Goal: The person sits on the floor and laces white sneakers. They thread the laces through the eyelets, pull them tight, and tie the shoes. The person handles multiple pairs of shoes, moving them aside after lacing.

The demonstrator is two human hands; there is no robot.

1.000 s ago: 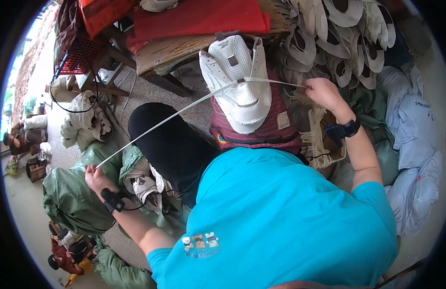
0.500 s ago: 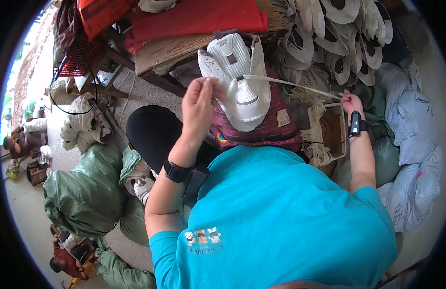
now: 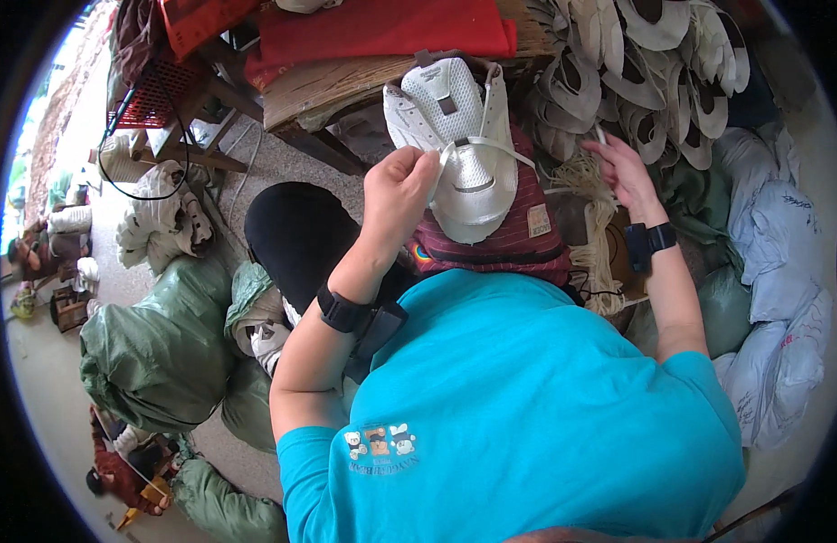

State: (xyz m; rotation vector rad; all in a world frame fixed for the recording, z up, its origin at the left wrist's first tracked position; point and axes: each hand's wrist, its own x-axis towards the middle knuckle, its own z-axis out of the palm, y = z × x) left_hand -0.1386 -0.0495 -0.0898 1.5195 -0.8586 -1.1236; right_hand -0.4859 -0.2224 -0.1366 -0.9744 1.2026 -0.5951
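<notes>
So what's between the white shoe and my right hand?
In the head view, part of a white lace, burgundy cloth and pale strings show between the shoe and your right hand.

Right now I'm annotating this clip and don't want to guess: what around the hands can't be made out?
- Head view: how much of the white lace lies inside the left hand; the hand itself covers it.
- Head view: what the thin pale item at the right hand is; too small and blurred.
- Head view: the box's full contents; pale cords hide part.
- Head view: the white item up top; cut off by the edge.
</notes>
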